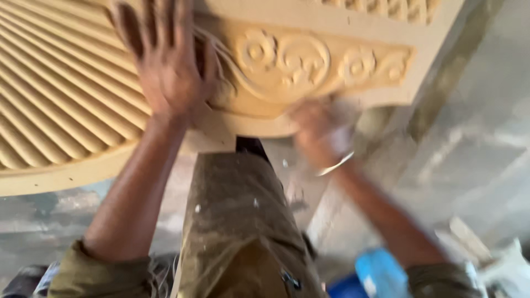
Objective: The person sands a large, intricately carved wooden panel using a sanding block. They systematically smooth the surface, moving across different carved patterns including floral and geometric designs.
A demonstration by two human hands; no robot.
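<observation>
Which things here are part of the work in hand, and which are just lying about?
In hand: carved wooden panel; left hand flat on it; right hand, blurred, at its lower edge.

Lying about: blue object on the floor; pale debris at lower right.

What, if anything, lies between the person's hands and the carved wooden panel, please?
Nothing visible does. The left hand lies flat on the carved panel, fingers spread. The right hand is at the panel's lower edge, but it is too blurred to tell whether it holds anything there.
</observation>
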